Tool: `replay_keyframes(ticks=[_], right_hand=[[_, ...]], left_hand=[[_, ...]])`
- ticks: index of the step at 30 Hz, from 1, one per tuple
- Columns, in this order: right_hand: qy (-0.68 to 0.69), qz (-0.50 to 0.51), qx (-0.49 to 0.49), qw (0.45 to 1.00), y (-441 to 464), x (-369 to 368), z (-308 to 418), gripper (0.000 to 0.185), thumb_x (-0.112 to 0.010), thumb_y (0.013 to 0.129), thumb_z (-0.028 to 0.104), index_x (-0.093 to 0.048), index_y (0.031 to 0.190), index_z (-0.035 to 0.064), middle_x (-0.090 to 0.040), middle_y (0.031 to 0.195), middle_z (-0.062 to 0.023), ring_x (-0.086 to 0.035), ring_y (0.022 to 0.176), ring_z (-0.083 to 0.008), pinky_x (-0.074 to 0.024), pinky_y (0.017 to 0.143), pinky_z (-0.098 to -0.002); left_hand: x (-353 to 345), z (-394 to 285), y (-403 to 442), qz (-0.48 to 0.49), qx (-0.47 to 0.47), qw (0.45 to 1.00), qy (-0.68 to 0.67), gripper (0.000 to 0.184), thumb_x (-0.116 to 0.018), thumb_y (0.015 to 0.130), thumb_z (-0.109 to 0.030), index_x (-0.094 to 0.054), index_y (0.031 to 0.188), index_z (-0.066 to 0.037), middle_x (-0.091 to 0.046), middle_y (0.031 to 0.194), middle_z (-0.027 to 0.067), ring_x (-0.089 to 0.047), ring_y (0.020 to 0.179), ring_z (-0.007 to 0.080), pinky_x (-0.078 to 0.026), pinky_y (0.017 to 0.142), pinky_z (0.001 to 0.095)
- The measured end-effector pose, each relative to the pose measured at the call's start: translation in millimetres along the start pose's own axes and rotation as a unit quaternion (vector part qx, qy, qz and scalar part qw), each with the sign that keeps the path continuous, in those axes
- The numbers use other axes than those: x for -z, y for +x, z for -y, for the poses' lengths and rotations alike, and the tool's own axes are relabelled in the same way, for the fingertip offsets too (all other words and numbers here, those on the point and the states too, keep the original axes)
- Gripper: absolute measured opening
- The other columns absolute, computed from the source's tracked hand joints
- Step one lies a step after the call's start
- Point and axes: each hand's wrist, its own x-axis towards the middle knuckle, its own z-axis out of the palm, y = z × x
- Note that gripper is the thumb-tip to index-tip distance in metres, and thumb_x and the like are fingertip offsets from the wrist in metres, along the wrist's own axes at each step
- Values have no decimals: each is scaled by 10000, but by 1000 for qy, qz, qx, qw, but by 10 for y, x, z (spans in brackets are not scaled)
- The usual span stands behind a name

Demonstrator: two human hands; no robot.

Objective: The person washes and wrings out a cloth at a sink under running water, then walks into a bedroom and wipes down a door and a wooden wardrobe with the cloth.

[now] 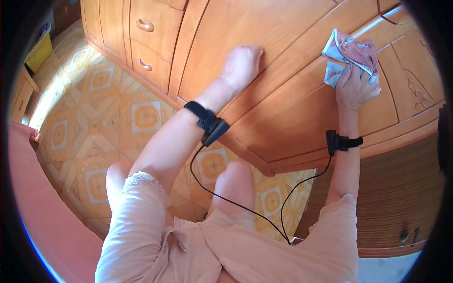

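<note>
My left hand (241, 66) is closed, its knuckles resting against the wooden cabinet front (283, 28); whether anything is inside the fist is hidden. Farther right, my right hand (353, 88) presses a folded pink and white cloth (356, 51) onto the carved wooden panel, with its fingers over the lower part of the cloth. The cloth's upper part is bunched and spreads above the fingers. Black straps with small dark devices and cables sit round both wrists.
Drawers with curved handles (145, 25) are at the upper left. A yellow container (39, 52) stands beyond the patterned floor (101, 113). A pink-covered edge (56, 203) runs along the left. Brown ribbed furniture (387, 193) is at the lower right.
</note>
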Motion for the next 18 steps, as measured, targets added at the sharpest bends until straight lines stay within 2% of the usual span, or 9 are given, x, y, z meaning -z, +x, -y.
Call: replay_keyframes(ticks=[2, 3, 5, 9, 15, 17, 18], right_hand=[[-1, 9, 0, 1000, 87, 43, 0, 237, -629, 978, 342, -748, 1162, 251, -638, 1330, 22, -516, 1241, -344, -379, 922, -571], [-2, 4, 1, 1000, 210, 77, 19, 237, -629, 978, 342, -748, 1162, 251, -638, 1330, 22, -516, 1241, -344, -379, 922, -571], [-6, 29, -42, 999, 395, 68, 58, 234, -635, 975, 337, -753, 1159, 254, -646, 1322, 30, -521, 1232, -347, -398, 917, -577], [-4, -17, -46, 999, 444, -23, 118, 227, -641, 972, 337, -755, 1148, 252, -651, 1313, 17, -527, 1221, -348, -409, 927, -566], [30, -48, -27, 998, 751, -16, 7, 237, -649, 965, 331, -755, 1165, 262, -658, 1298, -1, -532, 1243, -329, -418, 951, -542], [44, -26, 28, 998, 918, -24, 67, 279, -637, 983, 334, -731, 1233, 254, -640, 1342, -11, -535, 1286, -352, -460, 903, -554], [30, -52, 79, 995, 912, 46, 270, 290, -636, 983, 299, -721, 1252, 231, -657, 1296, -36, -575, 1240, -324, -482, 886, -532]], left_hand=[[45, 54, -145, 116, -56, 974, 186, 267, -576, 1034, -252, -690, 944, -28, -718, 878, 235, -687, 858, 445, -548, 731, 515], [78, 29, -213, 111, -58, 975, 185, 267, -576, 1034, -252, -690, 944, -28, -718, 878, 235, -687, 858, 445, -548, 731, 515], [102, -53, -344, 171, 32, 979, 104, 279, -599, 1017, -282, -650, 894, -37, -705, 839, 224, -677, 839, 449, -544, 742, 530], [59, -37, -396, 173, 37, 983, 57, 263, -621, 995, -286, -652, 921, -36, -697, 821, 228, -674, 817, 451, -545, 730, 533], [145, 0, -168, 100, 15, 994, 41, 220, -625, 966, -228, -640, 891, -22, -681, 795, 239, -669, 762, 442, -541, 679, 505], [159, 0, -125, 90, 21, 996, 15, 215, -627, 962, -217, -638, 875, -21, -667, 754, 226, -657, 700, 416, -531, 652, 471], [170, 4, -114, 91, 22, 996, 15, 215, -627, 962, -217, -638, 875, -21, -667, 754, 226, -657, 700, 416, -531, 652, 471]])
